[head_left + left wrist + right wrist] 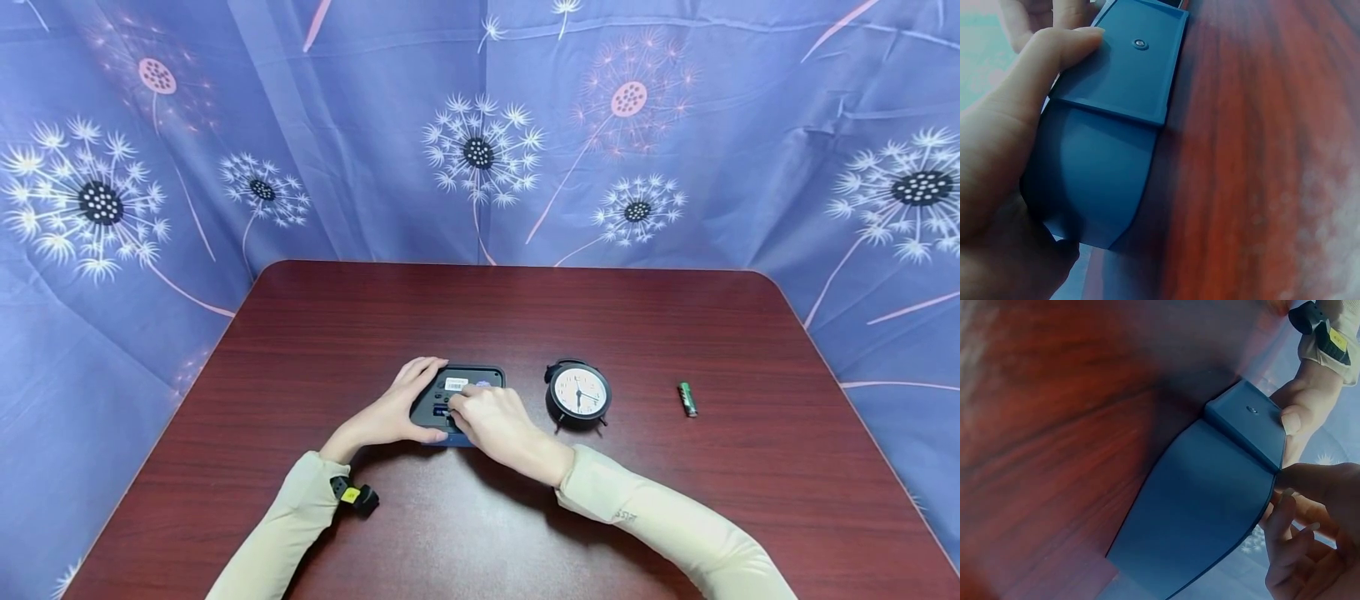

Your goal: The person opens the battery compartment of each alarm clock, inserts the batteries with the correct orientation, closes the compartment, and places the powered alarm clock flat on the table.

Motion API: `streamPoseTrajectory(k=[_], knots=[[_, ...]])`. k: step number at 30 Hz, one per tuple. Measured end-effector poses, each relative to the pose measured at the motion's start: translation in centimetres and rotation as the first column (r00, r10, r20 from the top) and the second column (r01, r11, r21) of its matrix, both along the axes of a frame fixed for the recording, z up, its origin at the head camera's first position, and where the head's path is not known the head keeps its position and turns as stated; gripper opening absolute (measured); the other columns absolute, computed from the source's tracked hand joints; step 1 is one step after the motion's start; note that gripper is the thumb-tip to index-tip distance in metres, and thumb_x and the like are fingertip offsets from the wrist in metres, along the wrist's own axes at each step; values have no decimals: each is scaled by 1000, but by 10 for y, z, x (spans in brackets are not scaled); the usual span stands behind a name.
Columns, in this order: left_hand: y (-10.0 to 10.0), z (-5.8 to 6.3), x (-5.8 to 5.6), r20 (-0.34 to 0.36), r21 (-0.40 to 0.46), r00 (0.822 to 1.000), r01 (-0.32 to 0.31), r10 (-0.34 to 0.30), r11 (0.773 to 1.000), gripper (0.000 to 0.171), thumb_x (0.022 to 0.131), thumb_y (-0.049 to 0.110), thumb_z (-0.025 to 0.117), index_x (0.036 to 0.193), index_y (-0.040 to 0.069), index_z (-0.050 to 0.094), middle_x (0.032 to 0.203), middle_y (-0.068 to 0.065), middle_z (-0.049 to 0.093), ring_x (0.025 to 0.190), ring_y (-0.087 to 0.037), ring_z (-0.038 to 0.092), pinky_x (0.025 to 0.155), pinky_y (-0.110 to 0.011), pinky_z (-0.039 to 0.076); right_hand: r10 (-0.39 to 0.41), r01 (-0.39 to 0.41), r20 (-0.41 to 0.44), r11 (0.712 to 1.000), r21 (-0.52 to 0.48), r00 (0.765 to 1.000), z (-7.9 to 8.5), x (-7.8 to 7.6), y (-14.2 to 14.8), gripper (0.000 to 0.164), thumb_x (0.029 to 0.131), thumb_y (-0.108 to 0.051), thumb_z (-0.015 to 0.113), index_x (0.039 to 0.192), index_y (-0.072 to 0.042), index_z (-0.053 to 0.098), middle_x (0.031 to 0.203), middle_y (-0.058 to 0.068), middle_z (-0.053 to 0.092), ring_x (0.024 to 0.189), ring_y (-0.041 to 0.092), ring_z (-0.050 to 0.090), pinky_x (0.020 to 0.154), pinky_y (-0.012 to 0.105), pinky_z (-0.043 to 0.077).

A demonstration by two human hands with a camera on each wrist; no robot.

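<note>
Your left hand (386,417) grips the blue-cased device (427,408) between your hands, right hand (504,423) fingertips at its back recess (440,411), pinch hidden; likely mid battery change, next move wanting steady bracing; green battery (687,400) well right of both.

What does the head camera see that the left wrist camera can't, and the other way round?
Only the head view shows the black clock, the green battery and the white sticker.

Only the left wrist view clearly shows a round screw; from the head that's too small to tell.

Both show the left grip holding the blue box, and the reddish-brown table.
</note>
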State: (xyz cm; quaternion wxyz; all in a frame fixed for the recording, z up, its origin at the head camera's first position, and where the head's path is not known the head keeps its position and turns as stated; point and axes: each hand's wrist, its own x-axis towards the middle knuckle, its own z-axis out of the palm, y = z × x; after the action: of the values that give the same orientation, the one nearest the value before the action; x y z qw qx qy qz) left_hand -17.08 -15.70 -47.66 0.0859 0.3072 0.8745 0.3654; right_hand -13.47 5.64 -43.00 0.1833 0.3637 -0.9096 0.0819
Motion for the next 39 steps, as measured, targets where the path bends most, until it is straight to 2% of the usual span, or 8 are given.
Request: streamPoseTrajectory(k=[16,29,39], knots=[[0,-1,0,-5,1,1000,-4,4,1000,103,72,39,82,152,8,25,155,-12,25,143,-30,18,111,-55,29,1,-1,-12,1000,-7,1000,-6,0,-2,8,84,-23,72,80,-17,69,78,-4,66,63,18,63,46,30,48],[0,1,1,3,-1,1000,-2,2,1000,104,72,39,82,153,8,25,156,-15,24,144,-31,16,111,-57,28,-13,13,18,1000,5,1000,-4,1,-3,10,83,-26,74,80,-17,70,78,-4,67,64,18,64,47,31,49],[1,1,0,-4,-3,1000,-4,4,1000,104,71,36,83,152,6,26,155,-18,24,145,-33,15,112,-58,25,-27,25,49,999,26,998,-2,2,-2,10,87,-27,70,82,-18,73,81,-4,67,64,18,65,48,32,50]])
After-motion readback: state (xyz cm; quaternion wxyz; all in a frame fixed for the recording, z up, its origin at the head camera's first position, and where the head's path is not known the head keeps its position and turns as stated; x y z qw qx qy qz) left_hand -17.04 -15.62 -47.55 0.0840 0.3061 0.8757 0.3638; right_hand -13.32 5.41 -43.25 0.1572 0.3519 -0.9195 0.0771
